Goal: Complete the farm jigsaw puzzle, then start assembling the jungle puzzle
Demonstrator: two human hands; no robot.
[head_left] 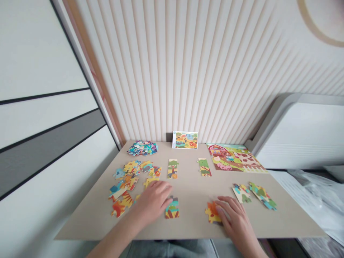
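Lying palm down on a beige table [193,211], the right hand [233,218] has its fingers spread over a yellow and orange jigsaw piece [212,212], with no pinch visible. The left hand [152,202], fingers slightly spread and curved, holds nothing and rests just beside a joined jigsaw strip [172,208]. This strip lies near the table's front edge, between the hands, its long axis pointing away from the person. Beyond it lie two similar strips [172,168], [204,167]. Loose jigsaw pieces [123,188] are scattered at left, with a pile of pieces [142,148] behind them. Two joined groups of pieces [262,195] lie at right. A picture card [185,139] leans at the back, beside an assembled farm puzzle [236,159].
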